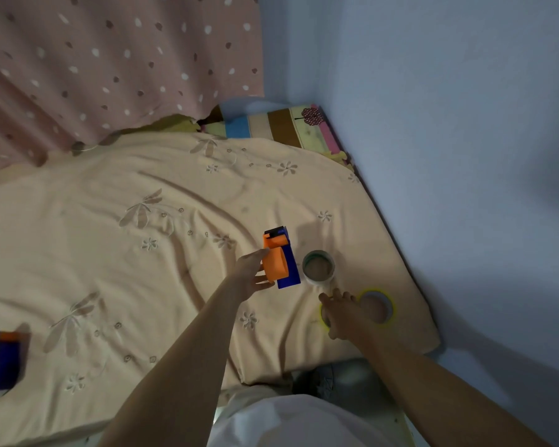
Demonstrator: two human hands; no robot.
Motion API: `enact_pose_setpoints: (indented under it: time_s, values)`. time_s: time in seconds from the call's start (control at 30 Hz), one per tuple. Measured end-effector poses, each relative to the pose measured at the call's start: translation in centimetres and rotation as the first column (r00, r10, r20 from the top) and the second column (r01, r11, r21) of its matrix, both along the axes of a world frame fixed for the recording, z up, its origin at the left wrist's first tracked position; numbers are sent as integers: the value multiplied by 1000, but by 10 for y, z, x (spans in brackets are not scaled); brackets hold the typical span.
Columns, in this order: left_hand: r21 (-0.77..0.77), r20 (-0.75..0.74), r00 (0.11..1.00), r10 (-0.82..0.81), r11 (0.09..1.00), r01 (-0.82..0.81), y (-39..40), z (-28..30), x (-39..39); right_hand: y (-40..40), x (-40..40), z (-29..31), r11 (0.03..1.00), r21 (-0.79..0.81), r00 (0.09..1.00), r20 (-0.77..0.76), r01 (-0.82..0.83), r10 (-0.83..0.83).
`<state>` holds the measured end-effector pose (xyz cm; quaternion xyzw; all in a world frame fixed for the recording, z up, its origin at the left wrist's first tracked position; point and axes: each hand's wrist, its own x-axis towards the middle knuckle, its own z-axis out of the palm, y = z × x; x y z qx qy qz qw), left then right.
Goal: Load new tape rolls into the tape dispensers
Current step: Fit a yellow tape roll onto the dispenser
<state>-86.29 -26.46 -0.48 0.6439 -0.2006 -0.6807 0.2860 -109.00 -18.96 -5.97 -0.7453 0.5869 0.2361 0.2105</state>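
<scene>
An orange and blue tape dispenser (279,258) stands on the beige bed sheet (142,253), and my left hand (250,275) grips its orange side. Just right of it lies a clear tape roll (318,269). My right hand (341,312) rests over a yellow-rimmed tape roll (324,314), mostly hiding it; whether the fingers grip it I cannot tell. A second yellow-rimmed tape roll (377,306) lies touching the hand's right side. Another blue and orange dispenser (0,359) sits at the far left edge, partly cut off.
A blue wall (465,156) runs close along the bed's right side. A dotted pink curtain (110,59) hangs at the back left, and a striped pillow (278,124) lies in the far corner. The bed's near edge is just in front of my body.
</scene>
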Motion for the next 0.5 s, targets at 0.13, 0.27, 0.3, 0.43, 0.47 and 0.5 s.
enact_pose_setpoints:
  time_s: [0.13, 0.27, 0.3, 0.43, 0.47, 0.5]
  values:
    - [-24, -18, 1000, 10, 1000, -11, -1, 5, 11, -12, -12, 7, 990, 62, 982, 132, 130, -137]
    - [-48, 0, 1000, 7, 999, -7, -3, 9, 28, -25, -23, 18, 946, 90, 903, 283, 311, -323]
    - [-51, 7, 1000, 7, 999, -7, -3, 9, 32, -27, -25, 21, 938, 77, 884, 316, 337, -344]
    - [-51, 10, 1000, 23, 998, -22, -3, 8, 40, -28, -31, 28, 928, 34, 852, 384, 372, -356]
    - [-49, 7, 1000, 21, 999, -21, -3, 8, 40, -27, -32, 29, 926, 41, 845, 396, 376, -361]
    - [-45, 6, 1000, 19, 999, -19, -3, 8, 39, -26, -32, 30, 925, 47, 840, 403, 376, -362]
